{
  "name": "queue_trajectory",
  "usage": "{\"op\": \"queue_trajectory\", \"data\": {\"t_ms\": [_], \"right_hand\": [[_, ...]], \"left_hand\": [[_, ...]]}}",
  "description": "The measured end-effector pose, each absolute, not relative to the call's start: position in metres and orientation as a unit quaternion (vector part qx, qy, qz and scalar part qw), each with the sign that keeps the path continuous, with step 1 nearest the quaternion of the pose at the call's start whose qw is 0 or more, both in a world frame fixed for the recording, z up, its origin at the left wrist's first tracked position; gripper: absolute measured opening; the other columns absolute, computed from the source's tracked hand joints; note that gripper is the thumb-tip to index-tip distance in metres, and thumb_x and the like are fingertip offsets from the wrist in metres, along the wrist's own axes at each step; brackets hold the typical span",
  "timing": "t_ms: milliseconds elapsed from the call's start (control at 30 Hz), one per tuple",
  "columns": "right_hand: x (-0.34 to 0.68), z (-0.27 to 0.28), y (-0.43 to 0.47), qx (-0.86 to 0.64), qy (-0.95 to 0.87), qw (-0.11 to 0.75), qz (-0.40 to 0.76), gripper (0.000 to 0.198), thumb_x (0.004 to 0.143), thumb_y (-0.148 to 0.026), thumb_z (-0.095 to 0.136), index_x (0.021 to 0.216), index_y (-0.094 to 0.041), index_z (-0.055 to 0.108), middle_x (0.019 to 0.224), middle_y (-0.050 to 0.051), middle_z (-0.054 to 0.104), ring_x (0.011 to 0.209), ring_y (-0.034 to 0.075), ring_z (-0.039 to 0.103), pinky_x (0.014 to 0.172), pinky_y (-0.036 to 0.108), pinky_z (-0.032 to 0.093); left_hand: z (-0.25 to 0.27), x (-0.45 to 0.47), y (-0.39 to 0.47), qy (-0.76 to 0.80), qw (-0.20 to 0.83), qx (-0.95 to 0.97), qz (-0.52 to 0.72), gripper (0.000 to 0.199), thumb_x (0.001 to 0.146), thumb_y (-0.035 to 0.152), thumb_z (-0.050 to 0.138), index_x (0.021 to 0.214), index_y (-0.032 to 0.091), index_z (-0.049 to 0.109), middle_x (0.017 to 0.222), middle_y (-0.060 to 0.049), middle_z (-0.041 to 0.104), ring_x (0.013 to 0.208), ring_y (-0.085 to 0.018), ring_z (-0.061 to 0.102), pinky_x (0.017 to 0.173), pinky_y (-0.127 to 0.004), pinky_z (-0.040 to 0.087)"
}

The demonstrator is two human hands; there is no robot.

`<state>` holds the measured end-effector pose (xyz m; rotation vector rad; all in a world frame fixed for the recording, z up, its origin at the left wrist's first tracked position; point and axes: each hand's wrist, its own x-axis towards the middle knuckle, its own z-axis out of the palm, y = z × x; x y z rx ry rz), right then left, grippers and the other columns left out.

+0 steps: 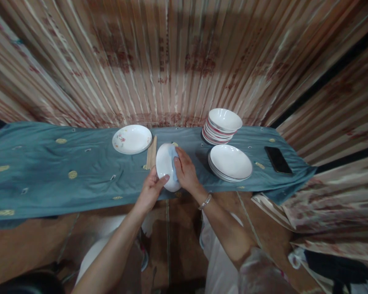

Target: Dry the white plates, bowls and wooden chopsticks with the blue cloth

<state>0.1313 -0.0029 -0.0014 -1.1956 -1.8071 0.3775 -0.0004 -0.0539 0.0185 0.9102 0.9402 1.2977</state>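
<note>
Above the front edge of the table, my left hand (pixel 151 188) grips a white bowl (pixel 164 160) by its near left rim, thumb on the inside. The bowl is tilted to one side. My right hand (pixel 186 169) is closed on a light blue cloth (pixel 173 157), pressed against the bowl's right side. Its fingers are partly hidden behind the bowl and cloth. Just left of the bowl lie several wooden chopsticks (pixel 152 150), side by side. A bracelet circles my right wrist.
Flower-patterned plates (pixel 133 139) lie left of the chopsticks. To the right stand a tall stack of bowls (pixel 222 122) and, nearer, stacked white plates (pixel 231 162). A black phone (pixel 278 160) lies at the right end of the teal tablecloth (pixel 49 163). Curtains (pixel 178 61) hang behind.
</note>
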Motion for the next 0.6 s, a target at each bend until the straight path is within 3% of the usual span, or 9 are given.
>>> {"op": "queue_trajectory", "data": {"t_ms": [200,433,600], "right_hand": [[0.136,-0.012,0.005,-0.521,-0.707,0.452,0.157,0.045,0.098,-0.036,0.027,0.129,-0.014,0.05,0.129,0.014,0.057,0.122,0.023,0.052,0.106,0.04,0.039],[0.139,-0.019,-0.001,-0.541,-0.706,0.434,0.146,0.042,0.097,-0.034,0.028,0.125,-0.013,0.052,0.123,0.017,0.06,0.115,0.025,0.055,0.1,0.044,0.042],[0.143,-0.023,-0.006,-0.544,-0.711,0.422,0.141,0.041,0.097,-0.032,0.031,0.124,-0.011,0.053,0.118,0.02,0.062,0.111,0.027,0.058,0.097,0.048,0.044]], "left_hand": [[0.016,-0.001,-0.054,0.4,0.607,0.393,0.563,0.054,0.068,0.029,0.076,0.118,0.02,0.059,0.108,-0.006,0.07,0.098,-0.022,0.063,0.083,-0.03,0.05],[0.016,0.0,-0.053,0.399,0.609,0.369,0.578,0.053,0.067,0.03,0.076,0.116,0.02,0.058,0.106,-0.006,0.071,0.09,-0.02,0.065,0.07,-0.024,0.051],[0.019,0.0,-0.051,0.401,0.61,0.36,0.581,0.059,0.067,0.03,0.076,0.12,0.02,0.056,0.108,-0.007,0.07,0.093,-0.021,0.065,0.073,-0.026,0.052]]}}
